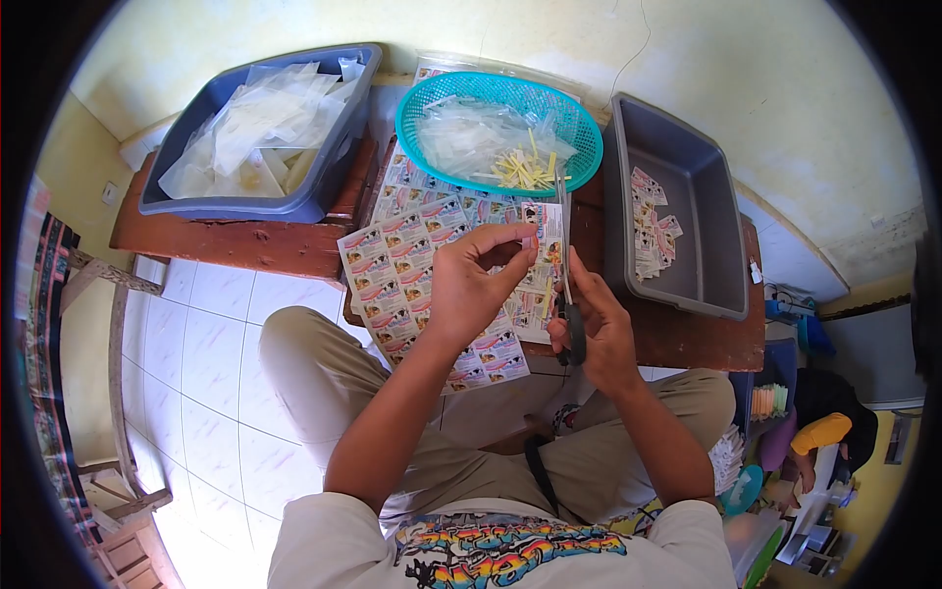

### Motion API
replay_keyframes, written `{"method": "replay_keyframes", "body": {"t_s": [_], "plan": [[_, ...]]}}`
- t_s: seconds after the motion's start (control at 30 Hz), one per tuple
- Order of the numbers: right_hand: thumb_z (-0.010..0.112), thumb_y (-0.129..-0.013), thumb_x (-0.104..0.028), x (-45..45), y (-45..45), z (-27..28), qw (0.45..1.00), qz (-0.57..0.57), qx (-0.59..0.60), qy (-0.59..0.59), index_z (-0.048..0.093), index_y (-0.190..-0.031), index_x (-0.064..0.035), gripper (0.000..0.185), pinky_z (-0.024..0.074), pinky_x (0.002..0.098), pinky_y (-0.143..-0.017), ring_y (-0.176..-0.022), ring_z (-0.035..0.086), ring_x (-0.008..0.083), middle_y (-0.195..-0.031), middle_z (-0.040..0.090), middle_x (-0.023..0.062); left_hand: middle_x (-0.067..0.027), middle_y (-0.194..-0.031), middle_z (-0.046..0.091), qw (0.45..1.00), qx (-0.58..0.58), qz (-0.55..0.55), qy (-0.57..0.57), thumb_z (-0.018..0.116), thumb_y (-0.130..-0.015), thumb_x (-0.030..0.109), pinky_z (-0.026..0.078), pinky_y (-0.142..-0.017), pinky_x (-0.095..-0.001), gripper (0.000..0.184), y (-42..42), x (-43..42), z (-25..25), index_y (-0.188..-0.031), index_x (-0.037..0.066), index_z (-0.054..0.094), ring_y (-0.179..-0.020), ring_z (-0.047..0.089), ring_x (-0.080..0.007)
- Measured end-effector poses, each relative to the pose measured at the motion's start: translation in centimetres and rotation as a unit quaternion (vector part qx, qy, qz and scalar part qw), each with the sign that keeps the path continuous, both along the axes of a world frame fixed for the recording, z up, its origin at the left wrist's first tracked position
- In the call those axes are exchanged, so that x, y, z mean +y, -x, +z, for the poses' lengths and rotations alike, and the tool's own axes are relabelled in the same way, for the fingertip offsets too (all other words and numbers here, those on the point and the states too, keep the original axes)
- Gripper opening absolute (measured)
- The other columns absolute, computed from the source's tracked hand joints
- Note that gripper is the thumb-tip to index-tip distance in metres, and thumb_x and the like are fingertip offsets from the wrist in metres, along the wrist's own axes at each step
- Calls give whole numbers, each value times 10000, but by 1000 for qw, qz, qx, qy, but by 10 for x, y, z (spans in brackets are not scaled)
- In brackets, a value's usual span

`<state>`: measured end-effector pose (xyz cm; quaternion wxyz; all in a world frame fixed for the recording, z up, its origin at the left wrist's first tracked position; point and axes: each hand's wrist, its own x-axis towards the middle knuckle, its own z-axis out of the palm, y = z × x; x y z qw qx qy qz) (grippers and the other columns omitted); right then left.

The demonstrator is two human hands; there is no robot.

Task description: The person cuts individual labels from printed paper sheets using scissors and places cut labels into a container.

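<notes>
My left hand (476,285) pinches a small strip of printed labels (551,228) between thumb and fingers. In my right hand (606,334) is a pair of scissors (575,334) with black handles, fingers wrapped round them. The blades point away from me, along the right edge of the label strip; whether they are open I cannot make out. Beneath my left hand, a large uncut label sheet (392,270) overhangs the near edge of the bench. Thin yellow-white paper trimmings (530,172) lie just beyond the scissors, in a turquoise basket (412,98).
Clear plastic bags (456,137) share the basket. At right, a grey tub (697,196) holds cut labels (653,226). A blue-grey tub (235,208) of plastic bags (265,123) stands on the left bench (235,240). Another person (834,417) works at lower right.
</notes>
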<state>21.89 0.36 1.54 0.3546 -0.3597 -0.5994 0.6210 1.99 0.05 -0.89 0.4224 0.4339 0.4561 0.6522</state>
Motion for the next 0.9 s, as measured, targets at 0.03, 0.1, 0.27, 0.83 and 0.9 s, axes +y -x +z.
{"method": "replay_keyframes", "body": {"t_s": [0.03, 0.1, 0.27, 0.83, 0.9], "plan": [[826, -887, 25, 0, 0, 0, 1000, 0, 4, 1, 389, -1648, -91, 885, 595, 210, -683, -885, 586, 63, -1235, 500, 37, -69, -1095, 767, 1000, 3, -1, 4, 772, -952, -29, 583, -876, -261, 269, 0, 0, 1, -1221, -20, 759, -988, 711, -99], [826, -886, 26, 0, 0, -1, 1000, 1, 2, -4, 388, -1648, -91, 886, 595, 211, -683, -884, 586, 64, -1234, 500, 37, -68, -1094, 767, 1000, 0, -2, 7, 772, -952, -29, 583, -876, -260, 271, 0, 0, 0, -1223, -18, 760, -988, 710, -98], [821, -887, 36, -1, 0, -1, 1000, -2, 2, -2, 386, -1649, -90, 886, 594, 209, -676, -879, 586, 65, -1244, 501, 39, -65, -1088, 768, 1000, -1, -3, 6, 772, -952, -28, 582, -872, -258, 276, -1, -1, 0, -1227, -15, 760, -990, 709, -97], [844, -886, -22, 11, -13, -14, 989, 24, -140, -39, 455, -1619, -82, 832, 565, 221, -702, -942, 621, 77, -1265, 543, 40, -100, -1105, 775, 999, -39, 11, -13, 756, -950, -47, 604, -909, -291, 242, 5, 0, -2, -1190, -24, 756, -999, 744, -137], [864, -871, -51, 12, -13, -16, 970, 32, -219, -106, 482, -1605, -96, 829, 570, 242, -734, -935, 633, 101, -1244, 557, 61, -96, -1100, 774, 999, -41, 8, -22, 753, -953, -45, 600, -907, -287, 240, 6, 1, -4, -1192, -26, 752, -994, 742, -133]]}}
